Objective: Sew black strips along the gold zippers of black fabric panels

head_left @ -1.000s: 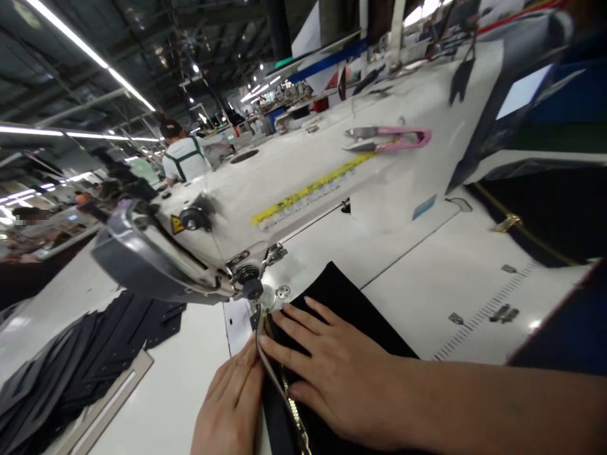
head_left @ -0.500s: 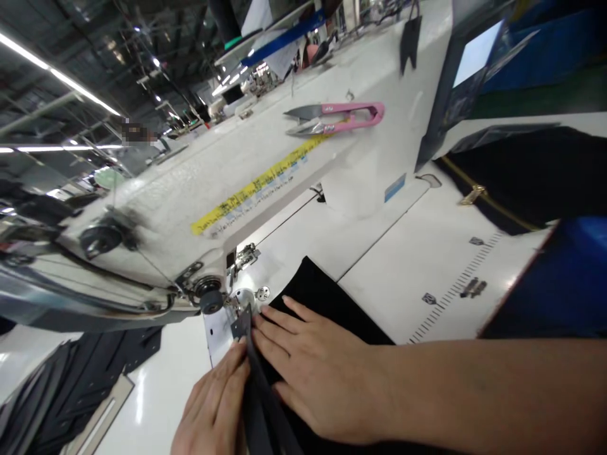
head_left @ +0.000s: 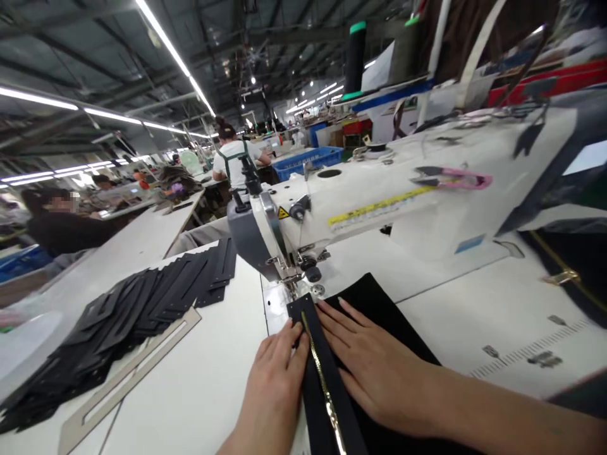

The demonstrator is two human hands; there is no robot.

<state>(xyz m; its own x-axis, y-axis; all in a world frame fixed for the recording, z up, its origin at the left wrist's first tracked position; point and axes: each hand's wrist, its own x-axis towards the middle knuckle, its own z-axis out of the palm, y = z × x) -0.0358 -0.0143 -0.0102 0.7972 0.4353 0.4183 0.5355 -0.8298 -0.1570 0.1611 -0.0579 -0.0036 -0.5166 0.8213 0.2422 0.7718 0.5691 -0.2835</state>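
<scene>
Lying between left grip (head_left: 277, 377) and right grip (head_left: 372, 359), both unclenched: the black zippered strip (head_left: 322, 382).

The only view looks from the wearer's head, close above the table (head_left: 190, 385), forward and down over the left hand (head_left: 277, 385) and right hand (head_left: 379, 366) toward the sewing machine (head_left: 417, 208), with the ceiling (head_left: 118, 44) filling its top.
</scene>
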